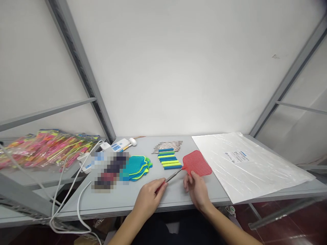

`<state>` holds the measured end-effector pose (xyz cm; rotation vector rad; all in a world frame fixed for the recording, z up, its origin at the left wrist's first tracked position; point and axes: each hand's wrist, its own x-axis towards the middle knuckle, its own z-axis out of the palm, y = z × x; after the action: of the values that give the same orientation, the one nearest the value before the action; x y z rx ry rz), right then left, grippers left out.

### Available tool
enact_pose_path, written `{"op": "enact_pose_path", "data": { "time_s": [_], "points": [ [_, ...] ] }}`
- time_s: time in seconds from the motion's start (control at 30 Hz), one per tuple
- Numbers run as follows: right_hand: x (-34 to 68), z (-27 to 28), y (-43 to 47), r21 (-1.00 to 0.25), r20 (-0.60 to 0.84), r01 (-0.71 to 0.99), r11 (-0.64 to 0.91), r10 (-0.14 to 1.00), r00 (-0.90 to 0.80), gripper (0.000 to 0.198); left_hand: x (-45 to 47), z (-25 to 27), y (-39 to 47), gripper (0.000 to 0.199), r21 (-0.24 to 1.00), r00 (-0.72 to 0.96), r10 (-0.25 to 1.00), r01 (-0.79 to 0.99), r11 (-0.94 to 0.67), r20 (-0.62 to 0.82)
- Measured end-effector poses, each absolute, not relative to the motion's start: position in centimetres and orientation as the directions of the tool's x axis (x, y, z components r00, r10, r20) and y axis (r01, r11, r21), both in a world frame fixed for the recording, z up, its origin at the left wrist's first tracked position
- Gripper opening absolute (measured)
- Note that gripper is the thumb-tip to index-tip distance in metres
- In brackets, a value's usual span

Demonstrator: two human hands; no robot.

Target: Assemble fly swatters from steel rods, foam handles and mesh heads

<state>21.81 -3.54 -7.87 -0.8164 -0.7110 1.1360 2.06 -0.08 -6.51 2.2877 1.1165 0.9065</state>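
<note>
Big plastic sheet (245,163) lies just right of your work: a wide swing w/ the red swatter head (197,163) could snag it. Your right hand (196,189) pinches the head's near edge; left hand (149,197) fingers are closed on the metal rod (173,176). Rod could bend or pop out if you twist. Foam grips (168,158) nearby could get knocked.

Two hands, both bare: left hand (149,197), right hand (198,190). No gloves, rings, watch or wristband visible on either. Forearms bare as well, up to the bottom edge of the frame; no sleeve cuff in view (any sleeve sits above where the picture cuts off). Fingers slim, nails short and unpainted as far as can be told. Dark clothing shows between the forearms, detail unclear.
</note>
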Motion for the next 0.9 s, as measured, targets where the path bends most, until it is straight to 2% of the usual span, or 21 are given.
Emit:
{"op": "enact_pose_path", "data": {
  "time_s": [0.17, 0.33, 0.4, 0.63, 0.9],
  "points": [
    [21.8, -8.5, -3.5, -0.865, 0.079, -0.457, 0.205, 0.957, 0.279, 0.045, 1.3, -6.5, -0.1, 0.028, 0.571, 0.493, 0.787, 0.547, -0.612, 0.371],
    [22.1, -9.2, -3.4, -0.886, 0.106, -0.418, 0.200, 0.966, 0.237, 0.049, 0.4, -6.2, 0.2, 0.030, 0.388, 0.570, 0.742, 0.632, -0.671, 0.354],
    [22.3, -9.3, -3.4, -0.897, 0.110, -0.403, 0.183, 0.974, 0.197, 0.049, 0.1, -6.0, 0.3, 0.030, 0.358, 0.592, 0.732, 0.638, -0.681, 0.337],
    [23.2, -8.4, -3.6, -0.919, 0.049, -0.394, 0.015, 0.996, -0.076, 0.045, -0.8, -5.1, 0.6, 0.025, 0.312, 0.655, 0.683, 0.608, -0.731, 0.324],
    [23.7, -8.5, -3.1, -0.913, -0.045, -0.397, -0.098, 0.989, -0.140, 0.057, -0.8, -4.4, 0.4, 0.026, 0.180, 0.686, 0.626, 0.608, -0.773, 0.371]
  ]
}}
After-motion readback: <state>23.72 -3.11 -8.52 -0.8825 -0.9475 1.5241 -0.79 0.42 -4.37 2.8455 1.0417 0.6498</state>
